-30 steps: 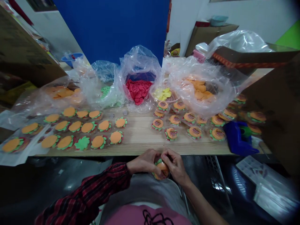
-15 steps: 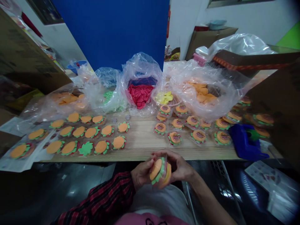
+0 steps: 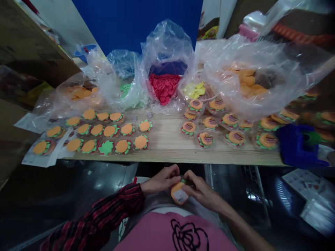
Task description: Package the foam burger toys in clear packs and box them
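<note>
Over my lap, both hands pinch one small foam burger piece (image 3: 179, 192), orange with a green frill and wrapped in clear film. My left hand (image 3: 161, 180), in a red plaid sleeve, grips its left edge. My right hand (image 3: 200, 189) grips its right edge with closed fingers. On the wooden tabletop (image 3: 167, 144) ahead lie several bare orange and green foam burgers (image 3: 110, 131) at the left and several wrapped, labelled ones (image 3: 206, 139) at the right.
Clear plastic bags stand at the back of the table: red foam pieces (image 3: 164, 88), green pieces (image 3: 125, 90), orange pieces (image 3: 248, 82) and yellow pieces in a basket (image 3: 195, 90). A blue tape dispenser (image 3: 298, 148) sits at the right. Cardboard boxes flank both sides.
The burger piece was lifted and turned on edge half a second ago; now it sits lower over my lap with its film-covered face up. The view has tilted down and toward the table.
</note>
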`<state>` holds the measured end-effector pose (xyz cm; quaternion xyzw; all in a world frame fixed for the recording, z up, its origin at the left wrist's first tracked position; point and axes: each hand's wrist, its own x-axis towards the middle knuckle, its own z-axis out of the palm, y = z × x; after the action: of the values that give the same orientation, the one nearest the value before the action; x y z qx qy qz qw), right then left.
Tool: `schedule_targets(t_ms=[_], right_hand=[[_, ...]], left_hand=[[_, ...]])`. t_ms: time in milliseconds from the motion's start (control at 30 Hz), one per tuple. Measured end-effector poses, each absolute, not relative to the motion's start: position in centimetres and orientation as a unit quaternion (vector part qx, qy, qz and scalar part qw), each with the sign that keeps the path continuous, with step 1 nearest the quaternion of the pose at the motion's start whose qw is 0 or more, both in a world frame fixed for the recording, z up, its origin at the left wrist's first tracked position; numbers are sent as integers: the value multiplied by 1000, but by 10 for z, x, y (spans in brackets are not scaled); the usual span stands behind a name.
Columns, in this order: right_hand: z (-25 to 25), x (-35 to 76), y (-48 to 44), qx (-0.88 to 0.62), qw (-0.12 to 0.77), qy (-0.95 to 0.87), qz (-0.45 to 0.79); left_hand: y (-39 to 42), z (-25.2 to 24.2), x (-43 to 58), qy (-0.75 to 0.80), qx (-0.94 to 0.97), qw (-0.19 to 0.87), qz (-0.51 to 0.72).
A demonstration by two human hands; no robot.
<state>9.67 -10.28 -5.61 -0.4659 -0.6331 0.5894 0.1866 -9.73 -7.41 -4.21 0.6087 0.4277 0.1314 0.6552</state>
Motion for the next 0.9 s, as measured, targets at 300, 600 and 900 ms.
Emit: schedule_targets(t_ms=[300, 600, 900], right_hand=[[-52, 94, -113, -434, 197, -708, 522], [-54, 88, -114, -494, 227, -625, 560], [-49, 81, -110, -435, 422, -340, 719]], left_hand=[[-75, -27, -97, 326, 738, 587, 66], [-79, -30, -93, 393, 710, 576, 97], [-50, -25, -92, 472, 488, 678, 282]])
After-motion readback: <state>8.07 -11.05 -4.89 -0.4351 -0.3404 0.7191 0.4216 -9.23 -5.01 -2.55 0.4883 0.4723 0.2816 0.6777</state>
